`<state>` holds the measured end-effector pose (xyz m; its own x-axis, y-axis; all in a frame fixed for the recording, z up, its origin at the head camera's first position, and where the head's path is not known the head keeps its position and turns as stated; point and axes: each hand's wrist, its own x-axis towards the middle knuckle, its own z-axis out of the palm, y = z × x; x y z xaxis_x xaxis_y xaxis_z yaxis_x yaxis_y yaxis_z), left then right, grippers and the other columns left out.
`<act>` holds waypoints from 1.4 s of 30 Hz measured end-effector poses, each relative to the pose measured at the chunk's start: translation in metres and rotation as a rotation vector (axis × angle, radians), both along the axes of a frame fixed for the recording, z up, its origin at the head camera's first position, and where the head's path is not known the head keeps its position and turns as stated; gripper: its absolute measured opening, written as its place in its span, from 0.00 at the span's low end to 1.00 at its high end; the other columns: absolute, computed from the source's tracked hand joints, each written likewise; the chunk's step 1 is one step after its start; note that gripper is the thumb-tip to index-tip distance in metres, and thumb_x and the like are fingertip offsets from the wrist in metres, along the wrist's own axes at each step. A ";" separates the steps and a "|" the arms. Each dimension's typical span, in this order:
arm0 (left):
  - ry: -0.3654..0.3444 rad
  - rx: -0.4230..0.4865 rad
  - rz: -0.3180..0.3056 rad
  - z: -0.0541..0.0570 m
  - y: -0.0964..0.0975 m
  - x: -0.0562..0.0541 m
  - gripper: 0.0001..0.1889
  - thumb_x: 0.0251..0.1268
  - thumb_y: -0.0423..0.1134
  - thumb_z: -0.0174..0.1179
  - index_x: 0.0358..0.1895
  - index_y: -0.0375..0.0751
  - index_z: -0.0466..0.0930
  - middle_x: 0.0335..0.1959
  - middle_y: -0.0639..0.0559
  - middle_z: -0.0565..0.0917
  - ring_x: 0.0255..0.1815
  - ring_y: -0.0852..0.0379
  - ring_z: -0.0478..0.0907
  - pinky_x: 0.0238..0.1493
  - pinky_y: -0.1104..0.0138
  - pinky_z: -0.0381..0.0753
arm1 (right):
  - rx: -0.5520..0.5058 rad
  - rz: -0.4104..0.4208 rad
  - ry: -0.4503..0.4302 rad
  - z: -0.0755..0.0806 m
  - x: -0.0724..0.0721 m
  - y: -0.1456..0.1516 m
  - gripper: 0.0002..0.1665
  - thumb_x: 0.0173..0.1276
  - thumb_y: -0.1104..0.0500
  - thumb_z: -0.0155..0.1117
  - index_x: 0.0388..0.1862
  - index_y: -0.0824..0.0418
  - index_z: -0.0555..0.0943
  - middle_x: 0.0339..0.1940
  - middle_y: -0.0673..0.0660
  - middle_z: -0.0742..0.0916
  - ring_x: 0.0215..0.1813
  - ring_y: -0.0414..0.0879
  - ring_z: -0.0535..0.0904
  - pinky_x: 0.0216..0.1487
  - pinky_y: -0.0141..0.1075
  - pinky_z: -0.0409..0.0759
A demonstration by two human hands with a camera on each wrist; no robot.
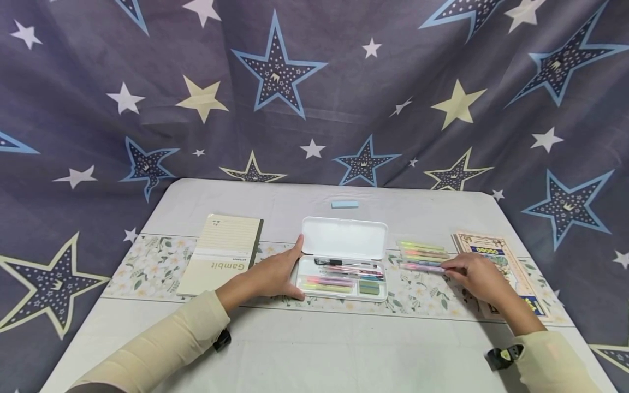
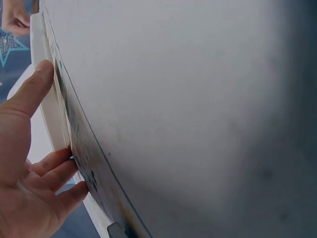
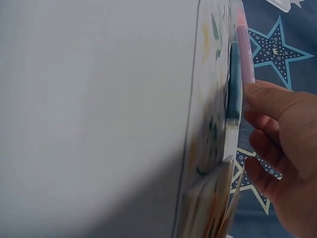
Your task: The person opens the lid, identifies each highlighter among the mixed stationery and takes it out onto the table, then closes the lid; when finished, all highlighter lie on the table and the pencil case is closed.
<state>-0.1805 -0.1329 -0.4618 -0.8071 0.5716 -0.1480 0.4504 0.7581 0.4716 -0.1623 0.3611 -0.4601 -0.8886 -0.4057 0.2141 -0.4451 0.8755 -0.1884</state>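
Note:
A white pencil case (image 1: 344,238) lies with its lid folded back; several pens, pastel highlighters and a green block (image 1: 369,287) are inside. My left hand (image 1: 272,273) is spread along the case's left side. Its thumb touches the near corner and its fingertips touch the edge farther back, as the left wrist view shows too. On the right, a row of several pastel highlighters (image 1: 423,255) lies on the table. My right hand (image 1: 479,277) pinches a pink-purple highlighter (image 3: 244,54) between thumb and forefinger at the near side of that row. Beside it sits a dark blue one (image 3: 234,82).
A cream notebook (image 1: 218,254) lies left of the case. Illustrated booklets (image 1: 508,267) are stacked at the right, partly under my right hand. Behind the case is a light blue bar (image 1: 345,204). A star-patterned curtain (image 1: 314,109) hangs behind the table.

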 end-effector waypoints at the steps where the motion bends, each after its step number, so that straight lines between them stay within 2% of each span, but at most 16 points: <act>1: -0.001 -0.001 0.001 0.000 0.000 0.000 0.77 0.44 0.63 0.79 0.83 0.37 0.27 0.76 0.42 0.69 0.76 0.47 0.69 0.73 0.53 0.71 | 0.006 -0.005 0.003 0.000 0.000 0.000 0.12 0.59 0.62 0.78 0.43 0.53 0.92 0.34 0.50 0.90 0.33 0.46 0.83 0.32 0.41 0.79; 8: -0.004 -0.001 0.005 0.002 0.001 0.001 0.77 0.44 0.62 0.80 0.83 0.37 0.27 0.75 0.42 0.70 0.75 0.46 0.70 0.72 0.53 0.71 | 0.040 -0.055 -0.034 0.000 -0.001 0.000 0.08 0.61 0.59 0.76 0.40 0.53 0.91 0.33 0.50 0.90 0.33 0.44 0.82 0.32 0.40 0.79; 15: -0.007 -0.004 -0.002 0.000 0.000 0.002 0.77 0.45 0.62 0.79 0.83 0.37 0.26 0.75 0.43 0.71 0.74 0.46 0.70 0.72 0.53 0.72 | 0.039 -0.120 -0.091 0.001 -0.004 -0.003 0.09 0.64 0.58 0.74 0.43 0.57 0.91 0.38 0.56 0.89 0.37 0.48 0.83 0.35 0.45 0.80; 21: -0.003 -0.001 0.003 0.000 0.000 0.001 0.77 0.45 0.62 0.79 0.83 0.37 0.26 0.75 0.43 0.70 0.75 0.47 0.70 0.72 0.53 0.71 | 0.021 -0.122 -0.103 0.007 -0.005 -0.011 0.10 0.65 0.58 0.74 0.45 0.55 0.90 0.40 0.56 0.89 0.38 0.48 0.84 0.36 0.46 0.81; 25: -0.011 0.003 0.001 0.001 0.000 0.001 0.76 0.45 0.62 0.79 0.83 0.37 0.26 0.76 0.43 0.70 0.75 0.47 0.70 0.72 0.53 0.71 | 0.012 -0.098 -0.097 0.010 -0.004 -0.020 0.10 0.65 0.58 0.74 0.45 0.55 0.90 0.42 0.56 0.89 0.41 0.52 0.84 0.39 0.49 0.82; 31: -0.012 0.000 0.009 0.002 0.000 0.002 0.77 0.45 0.62 0.79 0.83 0.38 0.26 0.74 0.45 0.72 0.73 0.47 0.71 0.71 0.53 0.72 | -0.027 -0.018 -0.056 0.012 -0.007 -0.044 0.10 0.64 0.58 0.74 0.45 0.57 0.90 0.40 0.55 0.90 0.42 0.53 0.85 0.43 0.52 0.82; 37: -0.006 0.002 0.006 0.001 0.000 0.001 0.77 0.44 0.63 0.79 0.83 0.38 0.26 0.76 0.43 0.70 0.75 0.47 0.70 0.72 0.53 0.71 | -0.046 0.052 -0.026 0.014 -0.006 -0.076 0.09 0.63 0.59 0.75 0.43 0.56 0.90 0.39 0.52 0.90 0.41 0.47 0.84 0.42 0.46 0.83; 42: -0.006 0.001 0.006 0.002 0.001 0.001 0.77 0.44 0.63 0.79 0.83 0.38 0.26 0.77 0.42 0.68 0.76 0.46 0.68 0.73 0.53 0.71 | -0.047 0.145 -0.013 0.017 -0.004 -0.104 0.08 0.63 0.62 0.74 0.42 0.55 0.90 0.37 0.49 0.90 0.39 0.42 0.83 0.40 0.40 0.83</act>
